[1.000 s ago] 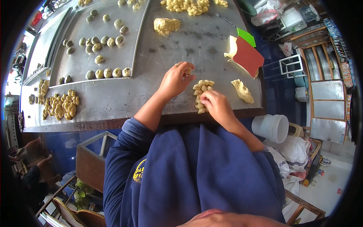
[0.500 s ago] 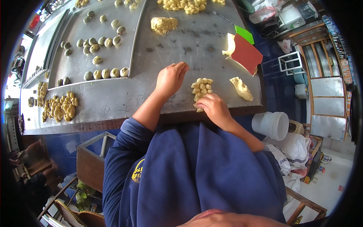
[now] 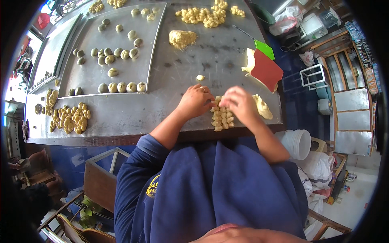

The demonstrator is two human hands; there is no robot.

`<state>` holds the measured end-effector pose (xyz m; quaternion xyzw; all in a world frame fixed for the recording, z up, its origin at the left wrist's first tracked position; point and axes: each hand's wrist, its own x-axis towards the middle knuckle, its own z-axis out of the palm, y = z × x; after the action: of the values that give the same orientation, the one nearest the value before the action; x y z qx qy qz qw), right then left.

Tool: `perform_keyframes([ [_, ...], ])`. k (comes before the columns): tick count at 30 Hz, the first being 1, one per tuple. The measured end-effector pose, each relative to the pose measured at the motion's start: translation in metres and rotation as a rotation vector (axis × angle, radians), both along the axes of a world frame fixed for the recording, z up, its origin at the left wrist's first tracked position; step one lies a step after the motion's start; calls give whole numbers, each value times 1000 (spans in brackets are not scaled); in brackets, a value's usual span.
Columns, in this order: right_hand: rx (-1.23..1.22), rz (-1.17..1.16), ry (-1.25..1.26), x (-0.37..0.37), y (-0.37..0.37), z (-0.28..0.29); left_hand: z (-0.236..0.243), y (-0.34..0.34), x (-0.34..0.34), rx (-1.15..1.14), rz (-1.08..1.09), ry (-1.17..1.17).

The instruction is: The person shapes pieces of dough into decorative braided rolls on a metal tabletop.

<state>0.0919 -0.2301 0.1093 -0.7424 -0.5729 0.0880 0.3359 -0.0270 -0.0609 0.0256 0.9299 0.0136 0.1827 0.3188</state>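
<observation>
A grey metal table [image 3: 182, 109] spreads in front of me, with a shallow tray [image 3: 156, 48] of rolled dough balls [image 3: 121, 87] at its far left. My left hand [image 3: 195, 101] and right hand [image 3: 240, 103] meet over a cluster of small dough pieces [image 3: 222, 117] near the front edge. The pieces lie just under and between both hands. My fingers are curled together on the topmost piece, though I cannot tell which hand grips it. A red scraper [image 3: 266, 69] lies beyond my right hand.

A bakery workshop: steel worktable [image 3: 194, 69], baking tray [image 3: 121, 48], dough pieces [image 3: 222, 117].
</observation>
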Motion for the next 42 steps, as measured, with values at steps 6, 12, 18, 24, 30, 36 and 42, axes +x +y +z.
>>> perform_keyframes([
  [6,168,9,-351,81,131,-41,9,0,2,-77,-99,-47],
  [12,157,-13,-416,130,226,-86,20,-4,1,-220,-140,103],
  [18,39,-41,-426,118,232,-85,23,1,0,-303,-48,-55],
  [24,39,-20,-244,106,182,-67,26,-1,-2,-587,163,-18],
  [30,-113,13,4,61,69,-6,19,-3,2,-552,228,-75],
  [36,-198,-90,-67,17,12,-22,17,-2,1,-401,198,-18],
  [42,-123,-54,-224,6,2,-37,18,1,-1,-441,164,-3],
])
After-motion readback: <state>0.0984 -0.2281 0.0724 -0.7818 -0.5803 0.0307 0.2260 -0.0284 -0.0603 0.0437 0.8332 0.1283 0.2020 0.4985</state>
